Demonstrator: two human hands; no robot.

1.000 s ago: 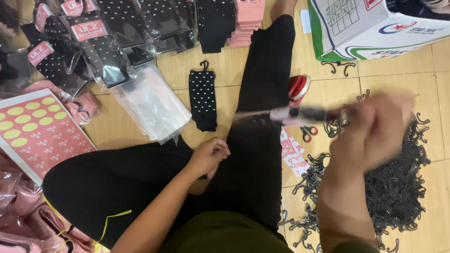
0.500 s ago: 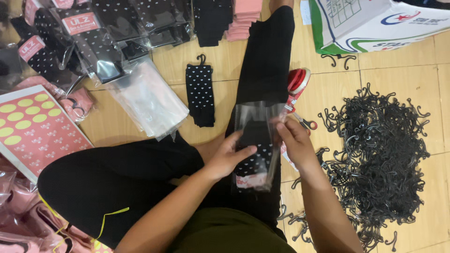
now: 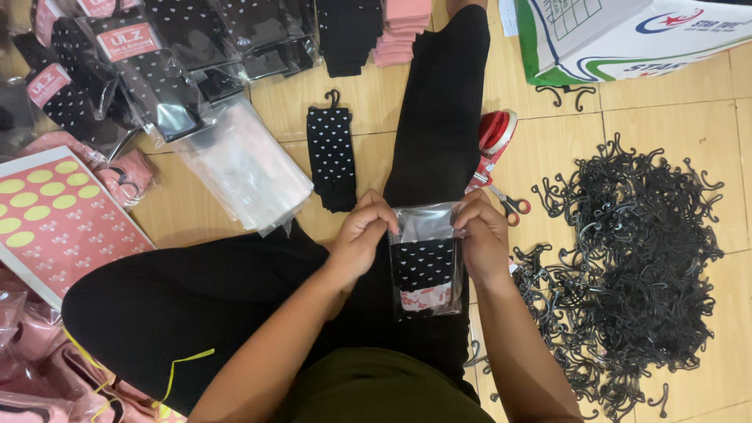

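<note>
Both my hands hold a clear plastic bag (image 3: pixel 425 266) over my lap, with a folded black sock with white hearts and a pink card inside it. My left hand (image 3: pixel 362 235) grips the bag's upper left edge. At the upper right edge, my right hand (image 3: pixel 482 235) pinches the top. The bag hangs upright between them, its open end up. Another black heart-print sock on a hanger (image 3: pixel 330 155) lies flat on the wooden floor just beyond my left hand.
A stack of empty clear bags (image 3: pixel 247 168) lies left of the loose sock. A large heap of black plastic hangers (image 3: pixel 634 258) fills the floor at right. Scissors (image 3: pixel 507 204) and a red tape dispenser (image 3: pixel 495 137) lie by my right leg. Packed socks (image 3: pixel 149 70), a pink sticker sheet (image 3: pixel 59 219) and a cardboard box (image 3: pixel 627 35) surround me.
My right hand came back from the right and joined my left at the lap. The bag now holds the sock fully and both hands grip its top.
</note>
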